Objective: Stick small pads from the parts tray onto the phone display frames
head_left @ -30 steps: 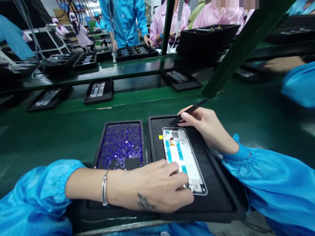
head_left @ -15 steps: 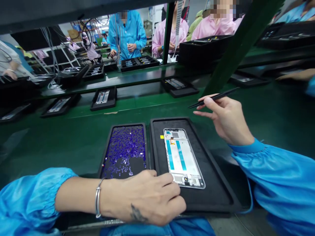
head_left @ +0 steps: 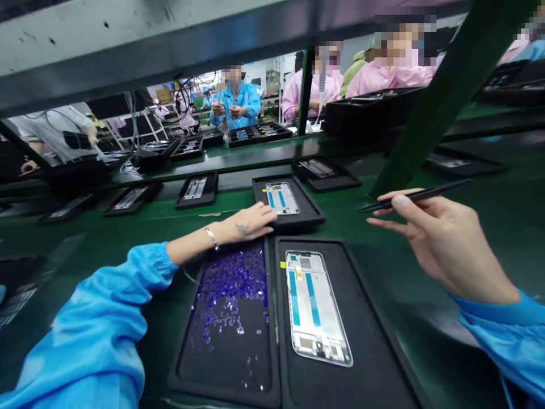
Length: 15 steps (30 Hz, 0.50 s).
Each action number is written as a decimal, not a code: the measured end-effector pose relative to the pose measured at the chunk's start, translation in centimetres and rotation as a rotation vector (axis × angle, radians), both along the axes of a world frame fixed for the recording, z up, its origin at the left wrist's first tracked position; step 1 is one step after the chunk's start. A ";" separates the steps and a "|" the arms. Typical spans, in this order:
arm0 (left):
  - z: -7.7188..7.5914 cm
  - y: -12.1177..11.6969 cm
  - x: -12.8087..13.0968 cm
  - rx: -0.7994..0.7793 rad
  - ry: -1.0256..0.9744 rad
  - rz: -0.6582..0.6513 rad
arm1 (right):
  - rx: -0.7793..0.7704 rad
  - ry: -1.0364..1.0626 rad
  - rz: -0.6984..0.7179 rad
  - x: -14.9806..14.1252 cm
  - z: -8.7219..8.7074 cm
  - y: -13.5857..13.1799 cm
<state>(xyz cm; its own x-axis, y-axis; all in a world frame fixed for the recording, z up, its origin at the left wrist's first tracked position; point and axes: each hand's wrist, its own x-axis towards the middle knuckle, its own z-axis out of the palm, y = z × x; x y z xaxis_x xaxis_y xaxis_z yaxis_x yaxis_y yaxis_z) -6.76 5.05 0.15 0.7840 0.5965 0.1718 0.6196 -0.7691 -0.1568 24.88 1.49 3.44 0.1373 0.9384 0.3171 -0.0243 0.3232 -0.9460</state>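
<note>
My left hand (head_left: 250, 222) reaches forward and grips the near left edge of a black tray (head_left: 306, 213) on the green belt; that tray carries a phone frame (head_left: 281, 197). My right hand (head_left: 443, 238) hovers at the right, holding black tweezers (head_left: 415, 195) that point left. In front of me a black tray (head_left: 366, 341) holds another white phone frame (head_left: 315, 307) with blue strips. Beside it on the left, a tray (head_left: 187, 363) is strewn with several small blue pieces (head_left: 232, 281).
More black trays with phone frames (head_left: 195, 188) ride the green conveyor (head_left: 128, 233) at the back. A slanted green post (head_left: 447, 96) rises at right. Workers in blue and pink coats stand beyond a far bench (head_left: 238, 153). A grey shelf (head_left: 170, 40) hangs overhead.
My left hand left the near phone frame and reached out to the tray on the belt. My right hand lifted away with the tweezers. The view tilted upward.
</note>
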 end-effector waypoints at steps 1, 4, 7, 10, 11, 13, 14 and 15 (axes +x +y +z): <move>-0.1 1.8 -0.6 0.008 0.000 0.027 | -0.004 -0.002 0.002 0.0 -0.1 0.0; -0.6 6.5 -2.0 0.024 -0.005 0.114 | -0.006 0.002 0.007 -0.1 -0.1 0.1; -1.4 9.5 -3.0 0.018 0.005 0.185 | -0.023 0.016 0.010 -0.3 0.0 0.0; -1.6 10.9 -3.8 -0.003 0.035 0.228 | -0.025 0.009 0.021 -0.5 0.2 -0.3; -1.5 11.2 -3.9 -0.010 0.047 0.234 | -0.024 0.004 0.028 -0.6 0.2 -0.5; -0.8 11.8 -3.6 -0.016 0.065 0.237 | -0.025 -0.007 0.048 -0.7 0.2 -0.8; -0.3 12.2 -3.0 -0.015 0.069 0.233 | -0.026 -0.012 0.061 -0.7 0.2 -1.0; 0.1 12.7 -2.1 -0.013 0.067 0.224 | -0.025 -0.017 0.072 -0.8 0.1 -1.1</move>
<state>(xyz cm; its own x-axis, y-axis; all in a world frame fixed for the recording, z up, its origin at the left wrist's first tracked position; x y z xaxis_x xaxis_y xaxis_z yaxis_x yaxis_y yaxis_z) -8.84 17.79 0.27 0.6409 0.7590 0.1149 0.7638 -0.6154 -0.1948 24.08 0.44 3.52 0.0640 0.9533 0.2952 -0.0303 0.2975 -0.9542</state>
